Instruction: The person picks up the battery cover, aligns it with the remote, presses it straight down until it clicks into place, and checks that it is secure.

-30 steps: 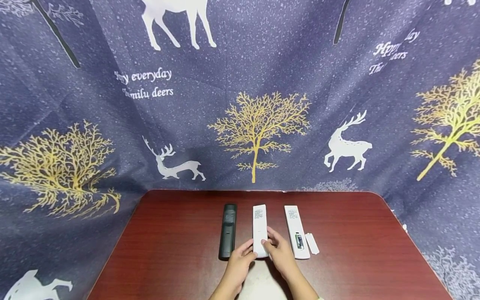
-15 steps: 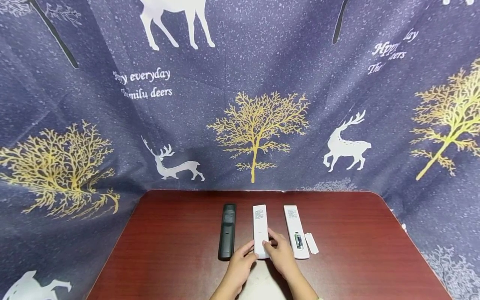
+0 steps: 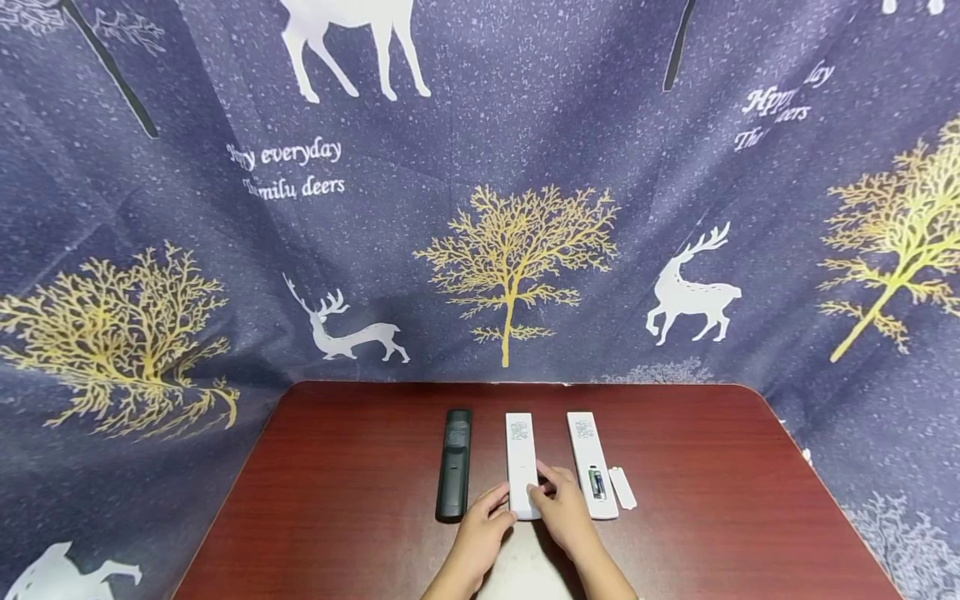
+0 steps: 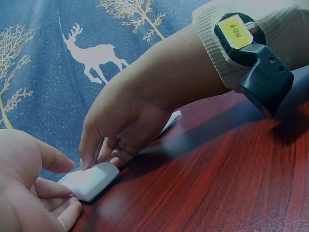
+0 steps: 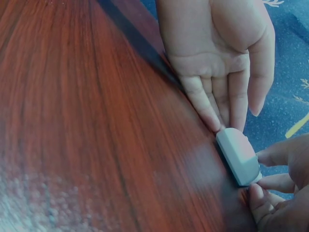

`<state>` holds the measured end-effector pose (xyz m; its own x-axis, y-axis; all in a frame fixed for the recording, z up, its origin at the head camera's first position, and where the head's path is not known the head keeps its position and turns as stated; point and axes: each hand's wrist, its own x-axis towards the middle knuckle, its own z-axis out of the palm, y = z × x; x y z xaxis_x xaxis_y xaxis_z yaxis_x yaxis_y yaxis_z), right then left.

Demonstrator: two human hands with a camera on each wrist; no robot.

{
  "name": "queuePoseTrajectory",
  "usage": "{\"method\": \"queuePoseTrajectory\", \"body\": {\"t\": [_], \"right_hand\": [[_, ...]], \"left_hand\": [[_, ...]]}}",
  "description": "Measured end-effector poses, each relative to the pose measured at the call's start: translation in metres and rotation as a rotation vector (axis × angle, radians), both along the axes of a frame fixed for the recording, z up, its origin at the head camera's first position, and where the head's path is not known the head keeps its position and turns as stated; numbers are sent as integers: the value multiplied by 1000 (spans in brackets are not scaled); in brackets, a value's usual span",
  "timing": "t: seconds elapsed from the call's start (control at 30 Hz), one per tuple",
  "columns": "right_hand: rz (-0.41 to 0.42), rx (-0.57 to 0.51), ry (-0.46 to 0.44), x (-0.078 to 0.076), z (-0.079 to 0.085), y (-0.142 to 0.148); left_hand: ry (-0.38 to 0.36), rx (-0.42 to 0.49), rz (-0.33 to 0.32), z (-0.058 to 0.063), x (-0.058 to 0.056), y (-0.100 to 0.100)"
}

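- The middle white remote [image 3: 521,454] is lying on the surface [image 3: 345,483], seeming light, stiff.
- Left hand [image 3: 476,533] is touching its side, fingers outstretched.
- Right hand [image 3: 566,512] is pinching its lower edge, probably the best hold.

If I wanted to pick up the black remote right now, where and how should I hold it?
Probably pinch the black remote across its middle by both long edges, coming from above and slightly left: it lies flat, long and narrow, with the left hand just right of its near end.
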<state>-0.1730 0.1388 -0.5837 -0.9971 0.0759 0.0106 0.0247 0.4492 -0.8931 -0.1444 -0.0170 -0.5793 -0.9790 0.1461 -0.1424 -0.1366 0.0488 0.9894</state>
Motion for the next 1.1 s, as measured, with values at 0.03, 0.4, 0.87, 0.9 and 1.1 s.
{"method": "queuePoseTrajectory", "body": {"t": [0.03, 0.4, 0.87, 0.9, 1.1], "right_hand": [[-1, 5, 3, 0, 0, 0], [-12, 0, 5, 0, 0, 0], [-2, -54, -15, 0, 2, 1], [0, -64, -20, 1, 2, 1], [-5, -93, -29, 2, 4, 1]], "left_hand": [[0, 0, 1, 0, 0, 0], [-3, 22, 9, -1, 0, 0], [-20, 76, 51, -1, 2, 1], [-23, 78, 53, -1, 2, 1], [-40, 73, 57, 2, 2, 2]]}}
